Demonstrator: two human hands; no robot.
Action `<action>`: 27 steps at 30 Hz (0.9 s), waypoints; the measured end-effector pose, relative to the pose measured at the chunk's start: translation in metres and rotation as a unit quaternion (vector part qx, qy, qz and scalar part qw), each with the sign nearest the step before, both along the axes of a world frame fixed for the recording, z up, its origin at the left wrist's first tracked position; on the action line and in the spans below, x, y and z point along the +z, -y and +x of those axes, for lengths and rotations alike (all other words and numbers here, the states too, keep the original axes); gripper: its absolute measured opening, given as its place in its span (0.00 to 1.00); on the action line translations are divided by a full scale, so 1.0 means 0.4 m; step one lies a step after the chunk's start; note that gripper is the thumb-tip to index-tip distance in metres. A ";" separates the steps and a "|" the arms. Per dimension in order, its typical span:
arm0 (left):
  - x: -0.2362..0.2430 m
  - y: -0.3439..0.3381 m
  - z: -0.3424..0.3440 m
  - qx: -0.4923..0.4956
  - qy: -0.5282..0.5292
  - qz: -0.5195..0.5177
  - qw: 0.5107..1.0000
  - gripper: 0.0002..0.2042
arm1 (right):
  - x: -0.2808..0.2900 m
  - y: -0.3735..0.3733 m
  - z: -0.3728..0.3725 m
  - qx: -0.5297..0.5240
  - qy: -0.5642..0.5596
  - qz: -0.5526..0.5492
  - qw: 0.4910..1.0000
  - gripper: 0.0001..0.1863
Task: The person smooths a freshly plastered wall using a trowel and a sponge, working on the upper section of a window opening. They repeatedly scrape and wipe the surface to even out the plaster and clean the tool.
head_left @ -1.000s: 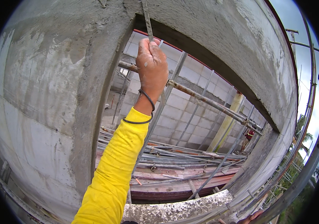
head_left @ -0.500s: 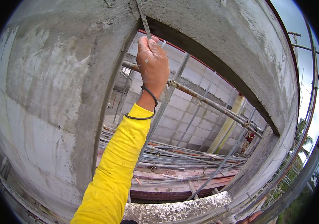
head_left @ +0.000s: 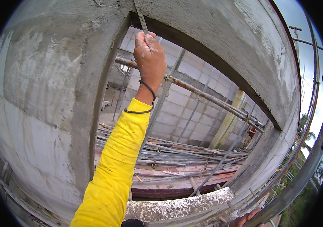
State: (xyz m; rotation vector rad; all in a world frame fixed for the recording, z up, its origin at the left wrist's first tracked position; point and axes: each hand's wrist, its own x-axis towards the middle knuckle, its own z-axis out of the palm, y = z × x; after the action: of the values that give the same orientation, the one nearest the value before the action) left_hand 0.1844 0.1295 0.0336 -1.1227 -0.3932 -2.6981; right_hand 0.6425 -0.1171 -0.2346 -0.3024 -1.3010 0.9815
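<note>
My left hand (head_left: 149, 58), in a yellow sleeve with black loops at the wrist, is raised and closed round a narrow, flat grey bar (head_left: 142, 19). The bar's top lies against the rough plastered concrete wall (head_left: 55, 56) near the upper left corner of a window opening; its lower end shows behind my wrist. Dried grey specks mark my skin. At the bottom right, my right hand (head_left: 246, 220) is cut off by the frame edge, its fingers curled on a grey steel pipe (head_left: 267, 210).
A speckled sill (head_left: 180, 204) crosses below. Through the opening are scaffold tubes (head_left: 203, 96), piled pipes and planks (head_left: 180, 170), a block wall (head_left: 180, 113) and a pale yellow post (head_left: 225, 121). A person in red (head_left: 250, 135) is far right. Outer scaffolding (head_left: 314, 75) curves along the right edge.
My left hand and the bar sit slightly higher and further left in view, with the opening shifted similarly. More of my right hand shows on the pipe.
</note>
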 end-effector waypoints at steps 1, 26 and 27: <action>0.001 -0.007 0.014 -0.012 -0.003 0.002 1.000 0.10 | 0.004 0.011 0.003 0.004 0.005 -0.002 1.000 0.35; 0.025 -0.053 0.078 -0.030 -0.028 -0.020 0.999 0.10 | 0.012 0.024 0.022 0.040 -0.010 -0.005 0.999 0.36; 0.024 -0.045 0.066 0.019 -0.045 -0.035 0.998 0.10 | 0.012 0.014 0.019 0.048 -0.010 -0.004 0.999 0.36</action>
State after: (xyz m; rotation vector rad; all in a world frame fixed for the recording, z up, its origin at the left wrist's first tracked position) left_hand 0.2106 0.1477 0.0430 -1.2359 -0.4917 -2.6089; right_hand 0.6501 -0.1225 -0.2298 -0.2373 -1.3027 1.0682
